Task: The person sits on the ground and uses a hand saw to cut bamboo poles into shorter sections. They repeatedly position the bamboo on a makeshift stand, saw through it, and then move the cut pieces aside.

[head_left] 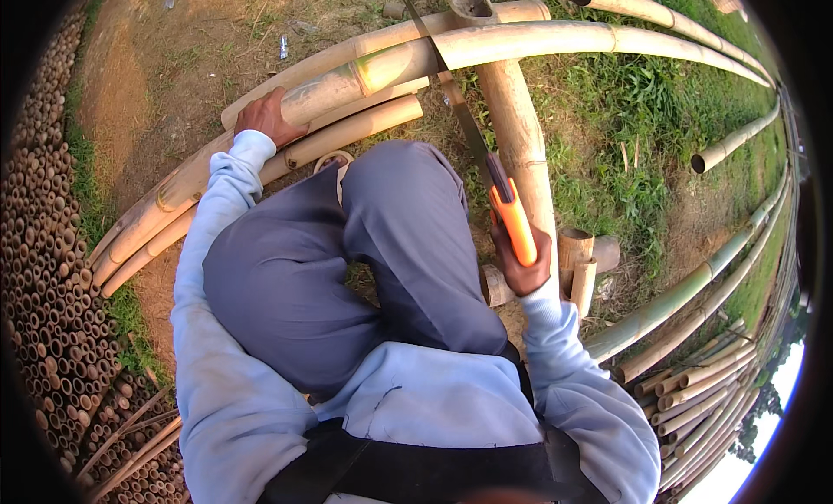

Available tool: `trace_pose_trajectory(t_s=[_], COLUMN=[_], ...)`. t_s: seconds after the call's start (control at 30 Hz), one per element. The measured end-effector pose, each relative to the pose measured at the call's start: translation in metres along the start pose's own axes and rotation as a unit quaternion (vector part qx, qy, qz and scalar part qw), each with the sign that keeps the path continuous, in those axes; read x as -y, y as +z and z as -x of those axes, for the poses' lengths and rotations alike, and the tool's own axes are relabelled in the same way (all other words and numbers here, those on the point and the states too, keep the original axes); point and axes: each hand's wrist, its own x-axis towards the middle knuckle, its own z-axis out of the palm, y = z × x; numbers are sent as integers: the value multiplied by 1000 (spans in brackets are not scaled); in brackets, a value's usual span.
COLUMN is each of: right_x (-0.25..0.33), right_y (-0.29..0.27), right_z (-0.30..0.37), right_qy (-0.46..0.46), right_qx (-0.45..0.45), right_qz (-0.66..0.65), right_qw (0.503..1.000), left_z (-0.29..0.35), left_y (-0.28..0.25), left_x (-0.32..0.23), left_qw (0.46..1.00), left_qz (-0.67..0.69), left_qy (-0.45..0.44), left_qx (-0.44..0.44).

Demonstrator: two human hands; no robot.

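My right hand [525, 261] is closed round the orange and black handle of a handsaw [468, 126]. The saw's long blade slants up and away, crossing a thick bamboo pole [538, 42] near a joint; how deep it sits in the pole I cannot tell. My left hand [263, 119] grips the left end of that pole, its fingers partly hidden. Under the pole runs another upright-running bamboo post [512, 113] lying on the ground as a support. My legs are bent close to the pole, left of the saw.
Cut bamboo lengths [364, 120] lie beside my left arm. A large stack of short bamboo pieces [61, 304] fills the far left. Bamboo stubs [575, 248] stand by my right wrist. Long poles [694, 287] and a pile of bamboo [707, 382] lie to the right on grass.
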Motion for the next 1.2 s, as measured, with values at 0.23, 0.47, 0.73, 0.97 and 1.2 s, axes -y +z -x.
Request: trace_pose_trajectory(t_s=[0.23, 0.47, 0.73, 0.97, 1.2], right_x=[-32, -6, -32, -6, -34], right_y=[30, -20, 38, -23, 49], right_z=[-71, 65, -88, 68, -104], right_qy=[-116, -46, -152, 10, -86], right_qx=[37, -10, 10, 5, 13], right_qz=[-53, 59, -35, 29, -38], right_qw=[991, 997, 988, 1000, 995], left_z=[2, 0, 1, 4, -4], left_y=[-2, 2, -5, -2, -6], left_x=[0, 2, 1, -1, 1], left_qw=[1000, 1000, 1000, 1000, 999], left_qz=[-17, -18, -5, -8, -17], left_qy=[25, 10, 13, 6, -13], left_qx=[-8, 7, 28, 3, 40])
